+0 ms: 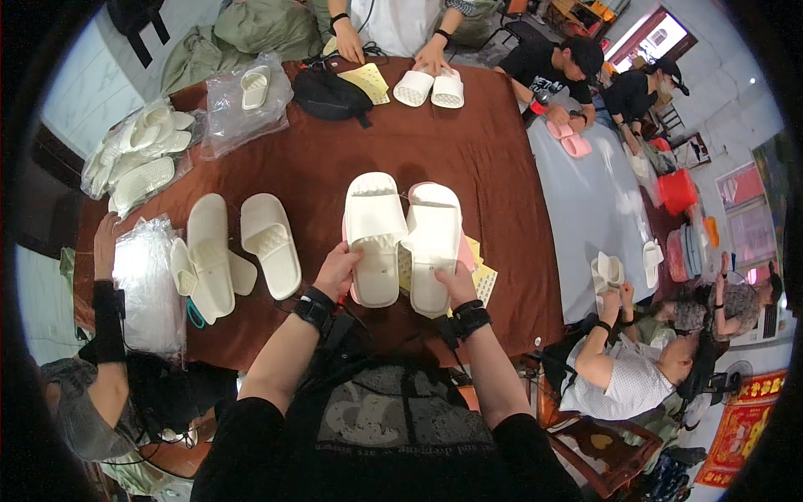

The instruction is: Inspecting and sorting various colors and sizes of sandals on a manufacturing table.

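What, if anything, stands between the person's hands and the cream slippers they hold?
Nothing visible on top: the left hand and right hand touch the cream slippers directly. Pink edges show beneath; whether anything pink lies between slippers and hidden fingers cannot be told.

From here, white slippers [375, 217] hide most of some pink slippers [466, 253], part of a yellow sheet [483, 282] and bits of the left hand [336, 272] and right hand [457, 286]; the person [393, 25] across the table [493, 159] is cut off above the chest
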The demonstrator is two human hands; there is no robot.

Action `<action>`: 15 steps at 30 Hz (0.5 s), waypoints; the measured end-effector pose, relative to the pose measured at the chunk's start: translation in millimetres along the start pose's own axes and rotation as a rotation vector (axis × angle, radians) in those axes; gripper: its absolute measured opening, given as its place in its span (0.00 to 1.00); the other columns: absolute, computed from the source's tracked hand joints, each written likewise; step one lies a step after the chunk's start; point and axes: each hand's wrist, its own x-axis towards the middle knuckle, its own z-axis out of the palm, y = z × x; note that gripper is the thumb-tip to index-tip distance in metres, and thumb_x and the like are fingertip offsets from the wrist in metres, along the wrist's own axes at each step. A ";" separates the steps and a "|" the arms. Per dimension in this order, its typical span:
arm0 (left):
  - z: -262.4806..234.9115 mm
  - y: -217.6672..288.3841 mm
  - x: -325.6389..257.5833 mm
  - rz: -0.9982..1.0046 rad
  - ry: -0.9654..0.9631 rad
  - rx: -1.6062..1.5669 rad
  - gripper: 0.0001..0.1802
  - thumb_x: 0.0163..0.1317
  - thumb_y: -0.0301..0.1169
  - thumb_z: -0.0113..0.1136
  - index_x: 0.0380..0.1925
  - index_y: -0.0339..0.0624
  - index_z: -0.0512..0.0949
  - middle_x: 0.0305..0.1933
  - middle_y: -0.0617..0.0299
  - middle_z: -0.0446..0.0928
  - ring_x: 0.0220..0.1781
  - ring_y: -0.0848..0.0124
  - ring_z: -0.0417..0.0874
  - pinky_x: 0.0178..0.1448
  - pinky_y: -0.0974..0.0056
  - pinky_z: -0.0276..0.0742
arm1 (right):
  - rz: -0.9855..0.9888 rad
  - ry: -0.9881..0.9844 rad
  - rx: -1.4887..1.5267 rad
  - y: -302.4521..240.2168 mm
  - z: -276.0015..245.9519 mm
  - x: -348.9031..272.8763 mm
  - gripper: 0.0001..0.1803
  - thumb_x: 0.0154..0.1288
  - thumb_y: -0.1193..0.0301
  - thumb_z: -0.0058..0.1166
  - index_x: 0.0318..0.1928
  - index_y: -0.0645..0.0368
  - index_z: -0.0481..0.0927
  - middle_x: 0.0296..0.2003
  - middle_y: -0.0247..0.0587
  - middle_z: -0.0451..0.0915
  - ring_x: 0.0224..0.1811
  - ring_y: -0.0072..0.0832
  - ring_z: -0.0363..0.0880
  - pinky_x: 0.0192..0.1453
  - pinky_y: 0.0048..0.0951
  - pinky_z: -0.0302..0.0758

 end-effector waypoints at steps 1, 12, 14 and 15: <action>-4.1 -2.2 2.2 0.030 0.001 0.066 0.17 0.59 0.19 0.47 0.50 0.34 0.66 0.48 0.52 0.73 0.48 0.63 0.77 0.53 0.58 0.76 | -0.011 0.085 -0.112 3.2 3.0 1.4 0.24 0.53 0.78 0.54 0.53 0.70 0.68 0.44 0.43 0.76 0.43 0.29 0.76 0.49 0.29 0.72; 2.0 2.3 -24.7 0.336 0.117 0.545 0.26 0.53 0.20 0.50 0.55 0.35 0.62 0.48 0.52 0.73 0.48 0.65 0.75 0.51 0.62 0.74 | 0.017 0.111 -0.022 -11.2 15.8 -13.5 0.24 0.56 0.79 0.50 0.54 0.70 0.66 0.44 0.46 0.76 0.43 0.30 0.77 0.49 0.29 0.74; 5.2 10.0 -32.1 0.483 0.098 0.865 0.27 0.53 0.23 0.53 0.55 0.34 0.61 0.48 0.49 0.72 0.49 0.63 0.74 0.51 0.61 0.72 | 0.060 0.133 0.089 -17.9 20.0 -17.5 0.23 0.56 0.80 0.47 0.54 0.71 0.66 0.45 0.47 0.76 0.43 0.32 0.77 0.50 0.30 0.74; 2.1 9.9 -33.3 0.484 0.099 0.866 0.27 0.53 0.23 0.53 0.55 0.34 0.61 0.48 0.49 0.72 0.49 0.63 0.74 0.51 0.61 0.72 | 0.059 0.132 0.090 -20.4 23.0 -18.9 0.23 0.56 0.80 0.47 0.54 0.71 0.66 0.45 0.47 0.76 0.43 0.32 0.77 0.50 0.30 0.74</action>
